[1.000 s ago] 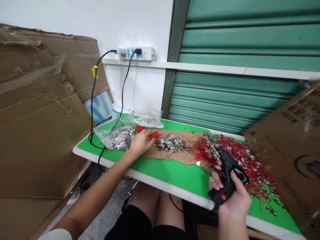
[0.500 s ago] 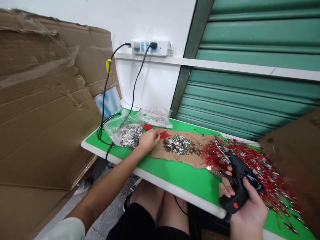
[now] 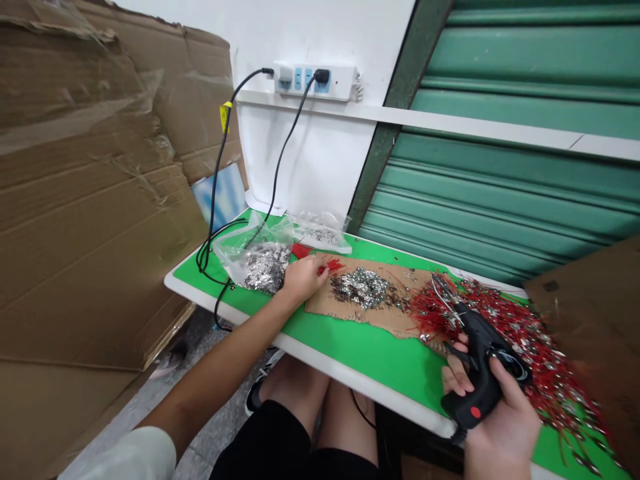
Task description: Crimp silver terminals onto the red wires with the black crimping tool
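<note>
My left hand [image 3: 304, 277] reaches over the left end of a cardboard strip [image 3: 316, 308], its fingers pinched at a small bunch of red strings [image 3: 334, 266]. How many strings it grips is too small to tell. A pile of small silvery metal pieces [image 3: 364, 288] lies on the strip to the right of that hand. My right hand [image 3: 493, 400] is wrapped round the handle of a black glue gun [image 3: 483, 357] with a red dot. Its nozzle points away and to the left, above a heap of red strings with metal pieces [image 3: 525, 340].
A plastic bag of metal pieces [image 3: 267, 267] sits left of the strip, with a smaller bag [image 3: 323, 235] behind. Black cords run to a power strip [image 3: 317, 81] on the wall. Cardboard boxes [image 3: 100, 233] flank the green tabletop [image 3: 345, 340].
The whole view has shifted slightly, so the wall and shutter sit a bit higher and further right. My left hand stays at the red strings, and my right hand keeps hold of the glue gun.
</note>
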Demonstrator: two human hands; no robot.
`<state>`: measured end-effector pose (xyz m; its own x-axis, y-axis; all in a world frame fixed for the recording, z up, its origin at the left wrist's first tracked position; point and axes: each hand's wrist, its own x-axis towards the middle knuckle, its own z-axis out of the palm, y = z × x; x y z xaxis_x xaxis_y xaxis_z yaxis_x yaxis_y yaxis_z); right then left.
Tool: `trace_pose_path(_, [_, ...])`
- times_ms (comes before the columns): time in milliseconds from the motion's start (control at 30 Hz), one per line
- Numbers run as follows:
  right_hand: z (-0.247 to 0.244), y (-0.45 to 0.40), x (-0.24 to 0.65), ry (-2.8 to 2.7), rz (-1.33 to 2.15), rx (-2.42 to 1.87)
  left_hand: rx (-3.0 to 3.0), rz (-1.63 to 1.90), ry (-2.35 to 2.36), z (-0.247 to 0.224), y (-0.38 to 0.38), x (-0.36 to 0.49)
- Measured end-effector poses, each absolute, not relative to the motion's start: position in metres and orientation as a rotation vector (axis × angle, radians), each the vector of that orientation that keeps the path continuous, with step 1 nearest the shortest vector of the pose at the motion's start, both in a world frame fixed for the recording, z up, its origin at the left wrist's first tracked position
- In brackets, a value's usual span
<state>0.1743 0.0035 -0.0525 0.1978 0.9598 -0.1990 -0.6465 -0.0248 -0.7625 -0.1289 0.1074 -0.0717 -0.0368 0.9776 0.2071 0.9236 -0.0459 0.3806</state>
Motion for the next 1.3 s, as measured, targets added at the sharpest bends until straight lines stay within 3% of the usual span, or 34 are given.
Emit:
trace_pose_path(400, [-0.053, 0.003, 0.175, -0.426, 1.379, -0.848, 2.230, 1.007, 1.922, -0.061, 0.100, -0.131])
trace_pose_path(700, [-0.054, 0.003, 0.174, -0.439, 1.370, -0.836, 2.313, 0.719, 1.403, -0.061, 0.073, -0.108])
trace_pose_path(1300, [-0.055, 0.002, 0.177, -0.461, 1.399, -0.831, 2.189, 0.645, 1.545, -0.048, 0.059, -0.118])
